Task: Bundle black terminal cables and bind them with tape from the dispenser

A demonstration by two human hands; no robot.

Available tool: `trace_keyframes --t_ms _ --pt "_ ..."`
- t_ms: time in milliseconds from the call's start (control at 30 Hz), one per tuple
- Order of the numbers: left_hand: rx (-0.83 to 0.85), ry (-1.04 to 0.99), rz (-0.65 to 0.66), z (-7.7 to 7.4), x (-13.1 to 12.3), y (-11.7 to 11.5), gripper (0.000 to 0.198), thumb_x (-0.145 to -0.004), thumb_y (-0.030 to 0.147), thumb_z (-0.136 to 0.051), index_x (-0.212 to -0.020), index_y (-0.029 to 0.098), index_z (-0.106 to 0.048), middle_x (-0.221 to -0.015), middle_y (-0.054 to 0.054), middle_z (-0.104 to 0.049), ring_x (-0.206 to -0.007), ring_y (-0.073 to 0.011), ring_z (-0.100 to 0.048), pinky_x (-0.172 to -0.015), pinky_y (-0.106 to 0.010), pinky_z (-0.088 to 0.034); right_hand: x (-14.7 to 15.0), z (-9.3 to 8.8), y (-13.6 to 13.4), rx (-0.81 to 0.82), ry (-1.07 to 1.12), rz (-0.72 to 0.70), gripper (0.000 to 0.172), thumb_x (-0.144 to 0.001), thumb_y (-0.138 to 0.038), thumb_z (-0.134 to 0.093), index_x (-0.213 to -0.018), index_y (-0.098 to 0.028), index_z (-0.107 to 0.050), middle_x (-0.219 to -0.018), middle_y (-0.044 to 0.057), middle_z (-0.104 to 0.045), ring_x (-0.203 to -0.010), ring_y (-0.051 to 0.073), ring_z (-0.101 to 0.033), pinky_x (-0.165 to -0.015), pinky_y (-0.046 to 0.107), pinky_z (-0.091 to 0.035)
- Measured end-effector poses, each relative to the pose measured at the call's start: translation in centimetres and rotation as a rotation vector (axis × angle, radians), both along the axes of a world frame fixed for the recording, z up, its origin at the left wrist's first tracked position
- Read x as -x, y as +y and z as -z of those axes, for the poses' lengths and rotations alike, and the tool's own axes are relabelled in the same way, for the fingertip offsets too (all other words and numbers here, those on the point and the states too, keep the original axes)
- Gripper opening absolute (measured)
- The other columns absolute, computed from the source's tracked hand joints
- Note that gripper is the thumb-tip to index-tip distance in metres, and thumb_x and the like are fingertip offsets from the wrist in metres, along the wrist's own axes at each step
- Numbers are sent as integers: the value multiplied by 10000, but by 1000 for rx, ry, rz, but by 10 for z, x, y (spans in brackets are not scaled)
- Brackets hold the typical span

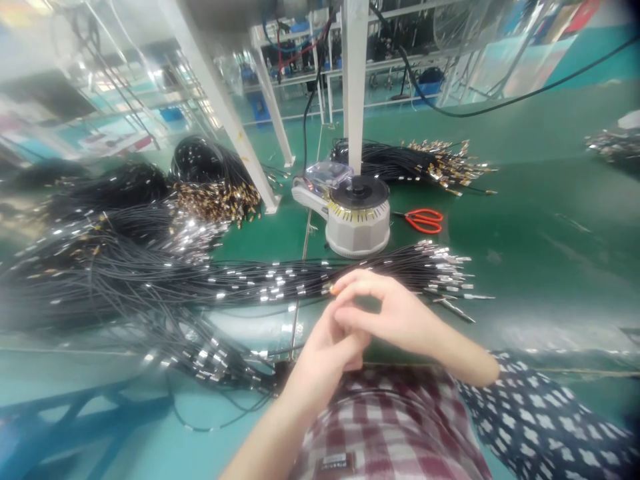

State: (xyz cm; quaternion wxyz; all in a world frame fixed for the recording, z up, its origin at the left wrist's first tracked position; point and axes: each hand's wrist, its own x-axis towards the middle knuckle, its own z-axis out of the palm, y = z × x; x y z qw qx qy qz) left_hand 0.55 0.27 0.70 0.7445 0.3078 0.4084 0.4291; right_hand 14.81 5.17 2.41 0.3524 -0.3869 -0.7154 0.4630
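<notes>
My left hand (pixel 330 340) and my right hand (pixel 393 310) meet in front of my body, just over the near edge of the green worktop. The fingers of both are curled and pressed together. A small orange-gold spot (pixel 333 290) shows at the right fingertips; what it is, and whatever the fingers hold, I cannot make out. Right behind the hands lies a long bundle of black cables (pixel 240 280) with silvery metal ends (pixel 445 267) to the right. Beyond it stands a round automatic tape dispenser (pixel 357 227) with a black disc on top.
Orange-handled scissors (pixel 424 221) lie right of the dispenser. Another cable bundle (pixel 400 163) with gold-coloured ends lies behind it. Heaped cables (pixel 125 193) cover the left side, some hanging over the near edge. White posts (pixel 356 87) rise from the worktop (pixel 525 220).
</notes>
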Motion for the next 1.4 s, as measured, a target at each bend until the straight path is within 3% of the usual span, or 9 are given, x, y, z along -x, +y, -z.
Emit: trace_keyframes --t_ms 133,267,433,500,700,933,1167,1267,1400 --pt "-111 114 -27 0 6 -2 76 -830 219 -658 -881 163 -650 -686 5 -576 -624 -115 -505 -608 -238 -407 2 3 3 97 53 -5 147 -797 -179 -666 -655 -182 -703 -1011 59 -668 -955 199 -645 -916 361 -461" --pt "-247 416 -55 -1 16 -2 117 -827 201 -657 -761 146 -737 -766 -69 -710 -762 -175 -609 -755 -270 -455 -2 5 6 178 112 -23 150 -813 -236 -655 -682 -177 -696 -997 69 -678 -961 211 -635 -873 356 -469" --pt "-171 397 -74 2 19 -2 144 -819 281 -672 -815 146 -719 -606 -18 -636 -444 -74 -442 -414 -190 -336 -7 10 6 266 318 77 145 -860 -331 -620 -895 -191 -631 -914 43 -683 -865 176 -632 -795 317 -482" --pt "-138 348 -109 2 18 -2 159 -808 301 -682 -852 148 -680 -599 -1 -615 -401 -59 -408 -370 -180 -302 -11 12 5 306 391 78 141 -852 -309 -639 -912 -193 -586 -836 20 -667 -809 157 -634 -767 295 -485" --pt "-135 342 -153 2 16 -2 206 -800 308 -699 -926 163 -623 -611 34 -572 -430 -49 -409 -393 -162 -328 -15 9 -3 243 289 -2 83 -942 -267 -492 -942 -189 -521 -743 3 -657 -721 142 -620 -749 299 -472" --pt "-114 330 -159 3 13 0 207 -796 335 -707 -776 154 -607 -564 42 -544 -404 -23 -367 -379 -145 -268 -10 0 -11 99 78 8 49 -945 -220 -472 -921 -201 -510 -733 -14 -634 -714 138 -617 -730 285 -466" --pt "-80 283 -268 5 14 3 193 -770 294 -729 -732 146 -612 -547 44 -545 -371 -4 -334 -361 -142 -207 -8 14 -11 171 87 212 200 -941 -355 -478 -985 -202 -598 -945 40 -698 -751 153 -653 -729 309 -494" --pt "-85 280 -270 4 14 3 194 -771 292 -726 -724 144 -610 -541 45 -540 -365 -6 -338 -361 -145 -229 -5 17 -14 120 0 187 169 -872 -343 -586 -929 -209 -671 -980 34 -697 -875 189 -641 -762 317 -465" --pt "-128 286 -236 2 13 2 179 -783 287 -716 -753 149 -606 -559 44 -547 -368 -15 -365 -356 -145 -272 -2 17 -17 119 4 172 92 -805 -256 -659 -746 -189 -681 -801 12 -710 -788 175 -635 -762 305 -458"
